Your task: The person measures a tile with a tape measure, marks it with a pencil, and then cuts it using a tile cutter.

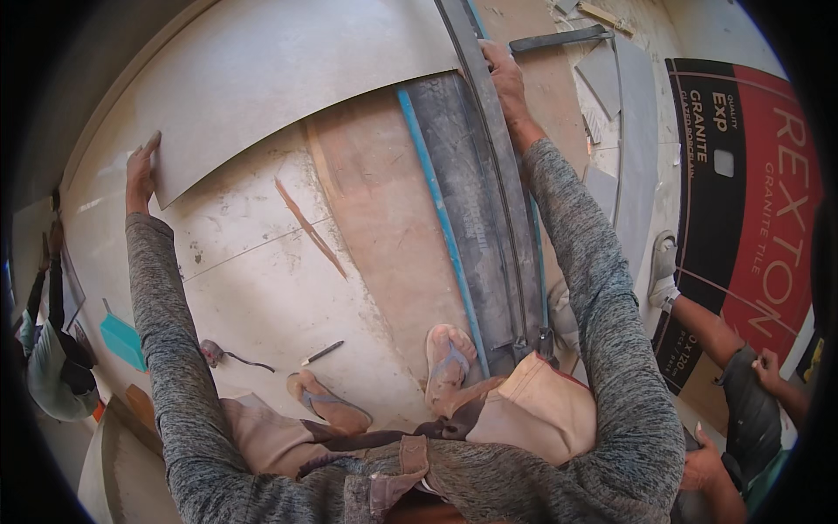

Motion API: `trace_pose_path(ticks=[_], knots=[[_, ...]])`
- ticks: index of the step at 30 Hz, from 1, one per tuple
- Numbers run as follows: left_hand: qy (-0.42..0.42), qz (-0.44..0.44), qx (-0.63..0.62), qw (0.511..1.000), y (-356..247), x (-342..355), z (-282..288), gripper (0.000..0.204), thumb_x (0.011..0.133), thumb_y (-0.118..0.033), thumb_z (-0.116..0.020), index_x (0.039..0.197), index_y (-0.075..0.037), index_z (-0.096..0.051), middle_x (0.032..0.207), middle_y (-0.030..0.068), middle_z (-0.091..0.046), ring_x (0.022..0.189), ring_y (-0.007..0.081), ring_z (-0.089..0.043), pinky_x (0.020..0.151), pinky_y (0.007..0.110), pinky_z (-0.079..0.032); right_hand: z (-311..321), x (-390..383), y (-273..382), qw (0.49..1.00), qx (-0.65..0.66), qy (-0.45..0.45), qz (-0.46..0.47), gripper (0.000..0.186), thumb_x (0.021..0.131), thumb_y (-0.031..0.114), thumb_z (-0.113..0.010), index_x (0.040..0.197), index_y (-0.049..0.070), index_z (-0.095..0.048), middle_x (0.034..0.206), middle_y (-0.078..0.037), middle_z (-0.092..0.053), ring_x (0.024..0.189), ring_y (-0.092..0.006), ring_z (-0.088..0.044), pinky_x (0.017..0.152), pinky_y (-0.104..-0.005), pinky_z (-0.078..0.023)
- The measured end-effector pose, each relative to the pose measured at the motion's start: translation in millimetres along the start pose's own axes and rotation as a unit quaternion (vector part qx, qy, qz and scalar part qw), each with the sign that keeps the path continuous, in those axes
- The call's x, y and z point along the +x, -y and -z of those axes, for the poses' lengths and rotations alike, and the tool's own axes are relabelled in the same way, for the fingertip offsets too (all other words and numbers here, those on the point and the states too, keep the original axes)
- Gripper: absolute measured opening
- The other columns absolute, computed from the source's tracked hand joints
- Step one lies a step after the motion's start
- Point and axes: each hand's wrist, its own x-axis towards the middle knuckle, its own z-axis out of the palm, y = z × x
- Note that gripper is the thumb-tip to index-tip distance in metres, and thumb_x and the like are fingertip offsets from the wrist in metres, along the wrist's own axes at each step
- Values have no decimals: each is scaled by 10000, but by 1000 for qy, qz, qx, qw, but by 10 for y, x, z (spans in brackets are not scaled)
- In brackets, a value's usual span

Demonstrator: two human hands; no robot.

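Observation:
A large pale grey tile [288, 70] lies partly across a long manual tile cutter, with its near left corner reaching out over the floor. My left hand [141, 176] grips that corner, thumb along the edge and the other fingers partly hidden. The cutter has a dark, dusty bed [454, 175] with blue side strips and a raised metal rail [499, 166] along it. On the far part of this rail, beside the tile's right side, my right hand [508, 83] is closed, its fingertips partly out of sight. A black handle [559, 39] sticks out to the right there.
A brown board [375, 192] lies under the cutter. Near my sandalled feet are a pen [323, 353], a small red corded object [212, 353] and a wood strip [310, 229]. Tile offcuts [601, 79] and a red-black carton [742, 183] lie right. Co-workers are at both sides.

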Motion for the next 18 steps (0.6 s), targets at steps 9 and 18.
trace_pose_path(ticks=[9,18], knots=[[45,5,-2,999,131,210,328,1160,742,-485,-829,1476,168,-213,1478,291,-386,1335,367,-448,1103,422,-377,-58,28,67,1000,12,7,5,398,795,244,-788,1140,82,-673,1140,-113,-630,908,-230,-610,784,-310,-512],[8,2,-8,1000,-27,-17,97,1185,747,-475,-830,1491,163,-163,1476,291,-385,1318,363,-468,1084,430,-403,-43,9,70,1000,-12,7,3,376,817,235,-765,1147,86,-666,1170,-116,-624,974,-240,-596,812,-300,-497]])
